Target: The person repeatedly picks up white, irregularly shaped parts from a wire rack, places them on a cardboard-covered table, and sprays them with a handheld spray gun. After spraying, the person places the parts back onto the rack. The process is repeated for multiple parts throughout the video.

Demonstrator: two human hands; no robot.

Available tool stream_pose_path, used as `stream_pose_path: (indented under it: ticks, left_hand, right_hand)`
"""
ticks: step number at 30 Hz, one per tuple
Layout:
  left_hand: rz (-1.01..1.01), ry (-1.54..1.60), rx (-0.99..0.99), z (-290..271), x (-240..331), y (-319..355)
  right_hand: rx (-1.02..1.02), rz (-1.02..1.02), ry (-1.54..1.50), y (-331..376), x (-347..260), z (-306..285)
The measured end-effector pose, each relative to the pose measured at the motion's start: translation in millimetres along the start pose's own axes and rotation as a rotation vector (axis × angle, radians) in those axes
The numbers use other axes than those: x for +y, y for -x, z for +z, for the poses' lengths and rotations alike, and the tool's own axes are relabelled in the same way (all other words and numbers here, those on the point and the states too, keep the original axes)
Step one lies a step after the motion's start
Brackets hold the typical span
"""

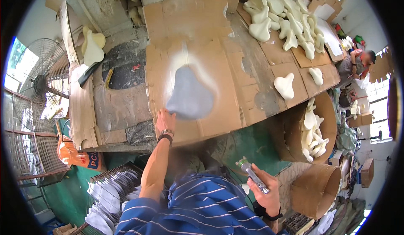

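Observation:
A grey, saddle-shaped pad [192, 95] lies on the cardboard-covered bench, with a pale halo of spray around it. My left hand [166, 121] reaches to its near left edge, fingers bent and pinching at the rim; the fingertips are partly hidden. A bracelet and a dark band circle that wrist. Low on the right, off the bench edge and beside my body, my right hand [265, 189] is wrapped around a metal spray gun [253, 177]. The gun's nozzle end points up and left, toward the bench.
Cream saddle-shaped foam pieces [290, 18] pile at the back right; several more fill a cardboard drum [290, 136] under the bench. A wire rack [110, 195] of coated grey pieces stands lower left, near a large fan [40, 83]. Another person [357, 64] sits far right.

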State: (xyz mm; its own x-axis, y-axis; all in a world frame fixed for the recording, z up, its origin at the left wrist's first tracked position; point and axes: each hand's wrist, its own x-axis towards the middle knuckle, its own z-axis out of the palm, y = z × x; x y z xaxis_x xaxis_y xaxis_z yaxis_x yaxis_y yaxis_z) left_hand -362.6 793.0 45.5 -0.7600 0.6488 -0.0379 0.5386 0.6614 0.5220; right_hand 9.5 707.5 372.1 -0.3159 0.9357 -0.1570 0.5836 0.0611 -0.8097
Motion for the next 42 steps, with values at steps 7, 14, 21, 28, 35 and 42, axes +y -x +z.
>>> stream_pose_path:
  ticks: [7, 14, 21, 28, 35, 42]
  left_hand:
    - [-0.59, 1.128, -0.295, 26.4, -19.2, -27.1]
    - [-0.401, 1.818, -0.446, -8.4, 46.4, -38.5]
    - [-0.248, 2.004, -0.305, -140.3, 47.7, 13.7]
    - [-0.314, 2.187, 0.041, -219.2, -44.8, 106.8]
    - [-0.422, 2.117, 0.739, -288.6, -123.1, 192.8]
    - [-0.554, 1.919, 1.288, -382.4, -194.3, 281.9]
  right_hand:
    - [-0.09, -0.036, 0.018, -11.6, 14.6, 6.3]
    - [-0.13, -0.079, 0.047, -26.8, 15.8, 15.9]
    - [-0.262, -0.173, 0.105, -34.6, 21.8, 50.2]
    - [-0.512, -0.331, 0.195, -50.2, 10.1, 98.2]
    - [-0.813, -0.345, 0.254, -58.1, -25.0, 132.5]
    - [-0.952, -0.447, 0.258, -52.0, -56.4, 171.2]
